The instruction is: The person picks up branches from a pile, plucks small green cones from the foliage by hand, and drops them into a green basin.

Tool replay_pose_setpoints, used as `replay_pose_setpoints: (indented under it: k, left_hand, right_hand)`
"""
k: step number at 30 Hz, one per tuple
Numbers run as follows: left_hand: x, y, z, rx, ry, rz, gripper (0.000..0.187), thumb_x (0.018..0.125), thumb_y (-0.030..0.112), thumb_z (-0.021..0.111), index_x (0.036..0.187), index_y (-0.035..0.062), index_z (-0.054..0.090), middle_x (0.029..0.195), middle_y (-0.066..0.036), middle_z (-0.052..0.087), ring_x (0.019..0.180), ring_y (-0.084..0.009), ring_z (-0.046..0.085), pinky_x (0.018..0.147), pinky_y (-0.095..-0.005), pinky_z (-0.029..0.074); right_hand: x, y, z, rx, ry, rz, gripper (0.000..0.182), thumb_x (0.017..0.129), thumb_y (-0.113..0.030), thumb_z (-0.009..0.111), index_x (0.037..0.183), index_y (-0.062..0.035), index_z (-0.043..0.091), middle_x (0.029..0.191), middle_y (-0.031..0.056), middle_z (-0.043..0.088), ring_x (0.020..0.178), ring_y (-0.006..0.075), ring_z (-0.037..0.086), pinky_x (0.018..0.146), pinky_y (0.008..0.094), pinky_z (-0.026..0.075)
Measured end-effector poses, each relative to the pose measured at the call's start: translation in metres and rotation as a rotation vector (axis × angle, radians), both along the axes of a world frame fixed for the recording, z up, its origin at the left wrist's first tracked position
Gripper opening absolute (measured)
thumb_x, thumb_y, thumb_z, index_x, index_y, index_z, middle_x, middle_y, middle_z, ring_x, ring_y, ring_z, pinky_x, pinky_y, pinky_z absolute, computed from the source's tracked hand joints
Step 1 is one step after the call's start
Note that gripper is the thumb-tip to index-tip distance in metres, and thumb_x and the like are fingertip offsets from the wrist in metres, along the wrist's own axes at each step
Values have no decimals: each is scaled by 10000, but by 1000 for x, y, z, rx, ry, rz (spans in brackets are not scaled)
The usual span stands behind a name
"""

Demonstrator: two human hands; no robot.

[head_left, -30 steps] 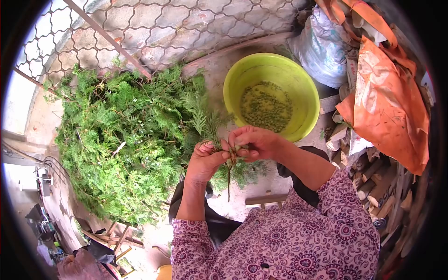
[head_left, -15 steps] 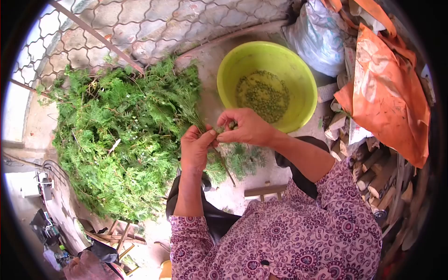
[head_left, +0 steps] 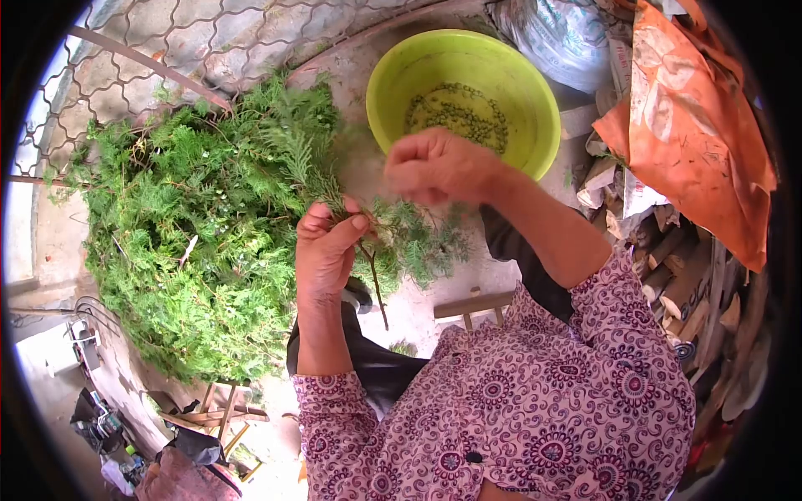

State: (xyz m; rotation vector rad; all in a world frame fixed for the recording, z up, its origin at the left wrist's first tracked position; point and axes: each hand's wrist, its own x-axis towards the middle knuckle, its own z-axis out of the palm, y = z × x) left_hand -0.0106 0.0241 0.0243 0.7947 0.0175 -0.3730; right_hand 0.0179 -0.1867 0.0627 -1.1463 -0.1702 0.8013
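Note:
My left hand [head_left: 330, 242] is closed around a leafy conifer branch [head_left: 311, 163], its green sprays pointing up and its bare brown stem hanging below the fingers. My right hand [head_left: 439, 167] is raised apart from it, in front of the near rim of a yellow-green basin [head_left: 535, 125]. Its fingers are curled in and blurred by motion, so whatever they enclose is hidden. Small round green cones [head_left: 468, 125] lie spread over the basin's floor.
A large heap of cut conifer branches [head_left: 192, 225] lies to the left, below a wire mesh fence [head_left: 217, 50]. Loose green sprigs [head_left: 426, 246] rest on the ground between my knees. To the right are a white sack [head_left: 560, 46], an orange bag [head_left: 693, 150] and stacked firewood [head_left: 685, 267].
My right hand has left the branch and moved up and right towards the basin; the green cones visible in its fingers before no longer show. My left hand keeps hold of the branch.

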Motion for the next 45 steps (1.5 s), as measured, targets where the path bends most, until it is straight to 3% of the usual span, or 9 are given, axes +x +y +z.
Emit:
replay_pose_setpoints:
  k: [3, 5, 8, 12, 17, 20, 26, 34, 45]
  left_hand:
    - [0, 2, -2, 31, 16, 19, 181, 719, -97, 602, 840, 37, 597, 815, -67, 613, 675, -156, 597, 609, -279, 507]
    - [3, 3, -1, 95, 4, -6, 178, 721, -92, 602, 845, 36, 599, 803, -65, 613, 667, -153, 594, 604, -272, 501]
    - [5, 4, -2, 191, -13, -56, 163, 730, -75, 598, 857, 27, 602, 782, -68, 617, 674, -164, 597, 601, -283, 492]
    - [5, 3, -5, 264, -19, -59, 154, 741, -64, 588, 869, 21, 601, 761, -72, 619, 675, -170, 603, 595, -287, 489]
    - [6, 3, -4, 314, -25, -39, 154, 741, -57, 593, 873, 23, 598, 763, -65, 619, 667, -153, 602, 579, -264, 484]
    - [5, -2, -1, 413, -40, -40, 149, 734, -52, 594, 863, 21, 595, 752, -40, 611, 653, -113, 576, 588, -234, 468]
    - [-1, -19, -8, 619, -133, -76, 106, 732, -40, 581, 814, 27, 577, 700, 46, 551, 632, -20, 475, 580, -168, 389]
    - [-6, -29, -8, 1003, -400, -64, 116, 762, 1, 572, 874, -11, 598, 747, 3, 583, 664, -49, 514, 596, -194, 396]
    - [3, -13, -15, 563, -40, -55, 358, 837, 269, 595, 1037, -28, 579, 892, -19, 605, 831, -83, 533, 736, -222, 427]
  right_hand:
    - [24, -27, -21, -405, -535, -193, 169, 803, -189, 557, 864, -36, 599, 690, 38, 573, 565, 115, 531, 518, 226, 426]
    - [37, -47, -48, -1142, -1195, -549, 210, 773, -165, 564, 944, -48, 599, 828, 124, 612, 746, 247, 587, 666, 318, 466]
    - [41, -54, -57, -1562, -1486, -807, 252, 750, -143, 558, 982, -54, 596, 927, 175, 601, 885, 328, 561, 775, 381, 444]
    - [49, -65, -63, -1341, -1432, -826, 222, 758, -138, 556, 952, -37, 593, 899, 157, 604, 831, 307, 567, 731, 367, 449]
    - [37, -47, -28, -942, -687, -534, 143, 779, -144, 577, 853, -22, 588, 729, 42, 589, 644, 112, 533, 598, 268, 432]
    - [33, -30, -33, -760, -723, -391, 153, 789, -164, 583, 841, -21, 590, 677, 2, 565, 630, 59, 497, 576, 240, 421]
    - [15, 6, -28, -398, -453, -107, 212, 769, -216, 635, 824, -12, 612, 720, 4, 587, 655, 58, 497, 581, 230, 418]
    - [3, 22, -48, -583, -473, -87, 226, 721, -200, 698, 757, 6, 613, 636, -41, 512, 590, 39, 416, 492, 229, 342]
    - [-1, 30, -30, -289, -399, -238, 154, 784, -138, 596, 851, 0, 610, 720, -35, 541, 649, 35, 445, 558, 209, 371]
